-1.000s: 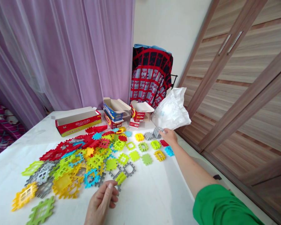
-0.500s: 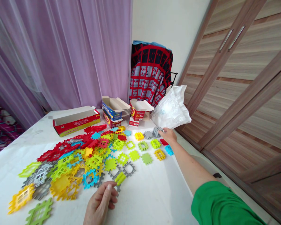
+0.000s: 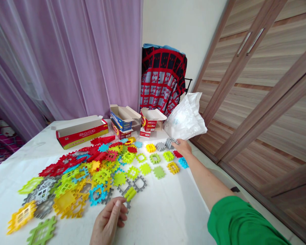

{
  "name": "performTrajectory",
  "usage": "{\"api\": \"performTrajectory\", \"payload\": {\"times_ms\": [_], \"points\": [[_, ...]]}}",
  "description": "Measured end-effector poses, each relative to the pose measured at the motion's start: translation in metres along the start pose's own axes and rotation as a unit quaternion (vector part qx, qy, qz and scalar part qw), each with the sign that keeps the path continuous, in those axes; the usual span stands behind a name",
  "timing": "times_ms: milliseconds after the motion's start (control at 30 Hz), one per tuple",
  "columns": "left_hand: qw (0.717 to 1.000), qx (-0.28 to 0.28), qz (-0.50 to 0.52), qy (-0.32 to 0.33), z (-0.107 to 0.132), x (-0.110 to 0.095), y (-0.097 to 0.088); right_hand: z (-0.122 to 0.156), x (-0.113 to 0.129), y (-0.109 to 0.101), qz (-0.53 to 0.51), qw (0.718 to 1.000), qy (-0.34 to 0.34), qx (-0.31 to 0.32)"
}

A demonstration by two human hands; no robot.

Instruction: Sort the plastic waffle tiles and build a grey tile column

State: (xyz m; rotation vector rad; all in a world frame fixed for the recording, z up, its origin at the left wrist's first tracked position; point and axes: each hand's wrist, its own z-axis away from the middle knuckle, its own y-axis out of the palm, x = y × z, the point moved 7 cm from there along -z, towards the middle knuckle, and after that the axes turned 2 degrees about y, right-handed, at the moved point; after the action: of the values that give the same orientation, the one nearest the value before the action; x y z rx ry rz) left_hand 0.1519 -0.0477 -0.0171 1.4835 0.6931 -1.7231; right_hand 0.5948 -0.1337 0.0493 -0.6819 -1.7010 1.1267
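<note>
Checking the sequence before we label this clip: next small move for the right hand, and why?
Probably close the right hand on the grey interlocked plastic pieces and lift them straight up: it touches their edge, and the white plastic bag stands just behind, with a loose grey piece close beside.

The bottom edge cuts off the left hand (image 3: pixel 106 222) at the wrist. Print on the white plastic bag (image 3: pixel 185 117) is too blurred to read, and the lettering on the long red cardboard box (image 3: pixel 82 133) is too small.

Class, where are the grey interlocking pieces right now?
In the head view, the grey interlocking pieces lie at the fingertips of the right hand, just below the white plastic bag.
</note>
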Motion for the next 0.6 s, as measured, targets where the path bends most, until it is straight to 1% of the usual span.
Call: {"api": "performTrajectory", "payload": {"times_ms": [100, 200, 267, 333, 400, 433, 533, 600], "points": [[1.000, -0.009, 0.000, -0.001, 0.000, -0.002, 0.000, 0.003, 0.002, -0.004, -0.008, 1.000, -0.006, -0.011], [1.000, -0.018, -0.001, -0.002, -0.001, -0.004, -0.001, 0.008, 0.006, -0.012, -0.020, 0.999, -0.022, -0.032], [1.000, -0.018, 0.002, 0.000, -0.002, -0.004, -0.001, 0.016, 0.011, -0.018, -0.030, 0.998, -0.040, -0.047], [1.000, -0.016, 0.010, 0.005, -0.002, -0.005, 0.000, 0.032, 0.017, -0.018, -0.044, 0.996, -0.063, -0.054], [1.000, -0.014, 0.019, 0.009, -0.002, -0.005, 0.001, 0.059, 0.028, -0.012, -0.083, 0.989, -0.107, -0.062], [1.000, -0.015, 0.025, 0.012, -0.002, -0.006, 0.002, 0.078, 0.034, -0.008, -0.123, 0.979, -0.145, -0.072], [0.999, -0.024, 0.036, 0.002, -0.001, -0.006, 0.004, 0.150, 0.055, 0.005, -0.236, 0.925, -0.281, -0.100], [0.999, -0.023, 0.037, 0.005, -0.001, -0.006, 0.005, 0.198, 0.063, 0.014, -0.268, 0.899, -0.330, -0.104]]}}
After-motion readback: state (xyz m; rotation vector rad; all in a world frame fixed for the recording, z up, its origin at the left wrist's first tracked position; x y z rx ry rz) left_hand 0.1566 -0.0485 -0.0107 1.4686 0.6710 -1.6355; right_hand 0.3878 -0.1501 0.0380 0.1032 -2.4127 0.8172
